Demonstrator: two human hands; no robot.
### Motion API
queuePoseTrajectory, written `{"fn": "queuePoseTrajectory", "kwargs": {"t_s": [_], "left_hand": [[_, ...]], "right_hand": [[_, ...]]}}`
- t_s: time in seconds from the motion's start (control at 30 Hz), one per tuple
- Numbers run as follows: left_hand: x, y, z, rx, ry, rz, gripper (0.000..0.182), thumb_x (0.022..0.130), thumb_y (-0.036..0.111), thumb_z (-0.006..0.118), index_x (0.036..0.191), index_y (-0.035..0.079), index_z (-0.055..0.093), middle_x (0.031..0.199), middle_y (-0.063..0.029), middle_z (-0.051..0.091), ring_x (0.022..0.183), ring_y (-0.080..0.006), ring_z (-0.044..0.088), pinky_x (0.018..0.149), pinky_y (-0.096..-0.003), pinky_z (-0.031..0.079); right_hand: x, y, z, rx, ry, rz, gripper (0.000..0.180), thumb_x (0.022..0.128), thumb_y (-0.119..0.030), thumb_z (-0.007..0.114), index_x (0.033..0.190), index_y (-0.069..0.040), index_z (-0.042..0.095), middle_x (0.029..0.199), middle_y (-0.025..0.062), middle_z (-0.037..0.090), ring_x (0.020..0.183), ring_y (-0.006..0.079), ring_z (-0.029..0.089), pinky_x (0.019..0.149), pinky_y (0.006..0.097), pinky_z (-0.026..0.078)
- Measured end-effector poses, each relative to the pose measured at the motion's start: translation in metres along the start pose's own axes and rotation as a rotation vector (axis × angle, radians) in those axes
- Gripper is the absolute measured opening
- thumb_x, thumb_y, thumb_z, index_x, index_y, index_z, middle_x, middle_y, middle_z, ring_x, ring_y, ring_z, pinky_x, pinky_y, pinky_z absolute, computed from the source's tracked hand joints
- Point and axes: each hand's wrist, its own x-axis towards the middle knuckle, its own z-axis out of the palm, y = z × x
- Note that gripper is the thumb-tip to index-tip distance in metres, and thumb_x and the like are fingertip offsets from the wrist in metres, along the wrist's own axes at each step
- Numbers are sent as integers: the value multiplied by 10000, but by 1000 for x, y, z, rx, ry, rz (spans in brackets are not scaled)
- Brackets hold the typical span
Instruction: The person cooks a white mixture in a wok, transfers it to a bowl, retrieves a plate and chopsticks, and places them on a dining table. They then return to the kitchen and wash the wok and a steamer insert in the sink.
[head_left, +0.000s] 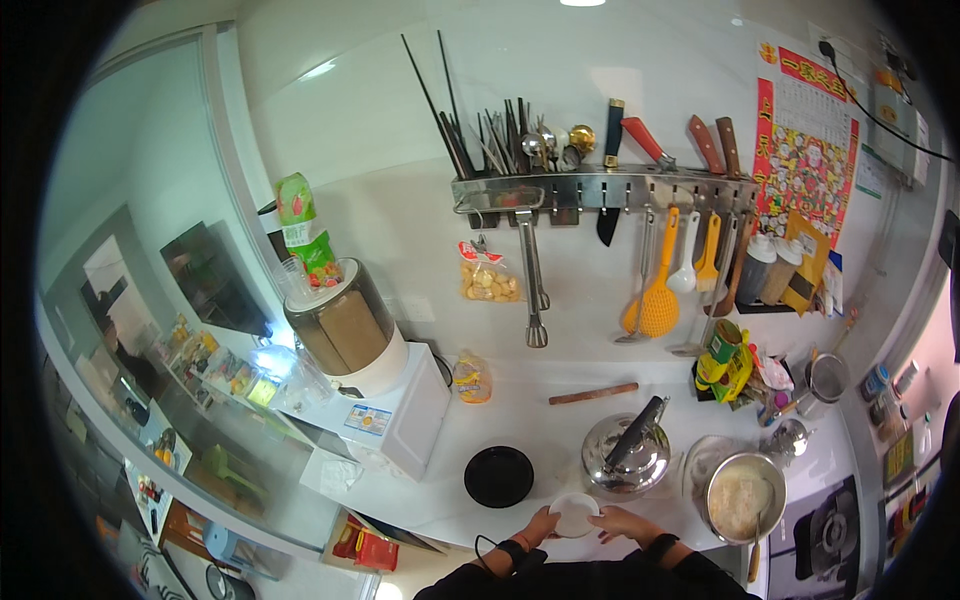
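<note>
A small white bowl (575, 515) is held at the counter's front edge, close to my body. My left hand (541, 527) grips its left side, thumb at the rim. On the opposite side, my right hand (619, 523) holds the rim with its fingers. To the left lies a round black plate (499, 477). Just behind the bowl stands a shiny steel kettle (627, 455) with a black handle. Further right, a steel pot (745, 498) holds pale, cloudy food and a ladle with a wooden handle (754, 562).
A gas stove (825, 536) lies at the right. Behind the kettle rests a wooden rolling pin (593, 394). A white appliance (390, 420) carries a large clear-walled container (341, 322) at the left. Knives, chopsticks and utensils hang on a metal wall rack (600, 182).
</note>
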Motion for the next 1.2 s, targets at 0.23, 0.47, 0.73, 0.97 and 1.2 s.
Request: {"fn": "queuePoseTrajectory", "kwargs": {"t_s": [0.23, 0.47, 0.73, 0.97, 1.2], "left_hand": [[-42, 41, -9, 115, 16, -29, 625, 981, 395, 629, 1395, -32, 437, 1193, -128, 609, 1084, -216, 626, 863, -414, 595], [-91, 150, -85, 525, -101, 335, 391, 968, 325, 681, 1246, 63, 599, 1067, -5, 629, 902, -87, 597, 733, -275, 545], [-199, 335, -93, 368, -36, 858, 289, 1033, 195, 577, 1277, 40, 586, 1087, -32, 662, 968, -119, 625, 845, -271, 522], [-216, 402, -118, 156, -50, 923, 254, 1040, 186, 560, 1248, 44, 599, 1066, -35, 676, 992, -118, 633, 877, -271, 515], [-195, 413, -142, 177, -96, 889, 233, 1043, 185, 543, 1225, 51, 601, 1061, -32, 678, 973, -109, 631, 858, -266, 512]], "right_hand": [[-141, -181, -78, -92, 66, -491, 366, 950, -229, 638, 1262, -37, 627, 1011, 60, 689, 836, 151, 676, 707, 300, 591], [-228, -372, -90, -259, 446, -999, 282, 1012, -133, 595, 1258, -3, 634, 975, 52, 694, 795, 118, 655, 703, 273, 555], [-184, -554, -117, -163, 861, -1194, 266, 972, -240, 631, 1093, -11, 691, 837, 43, 680, 727, 111, 647, 634, 258, 526], [-120, -673, -165, -379, 1416, -1432, 227, 870, -207, 660, 963, -8, 714, 847, 164, 722, 786, 302, 698, 747, 386, 539], [-100, -738, -167, -693, 1606, -1112, 310, 897, -199, 558, 1144, -81, 703, 1136, 215, 691, 1054, 388, 656, 928, 469, 512]]}}
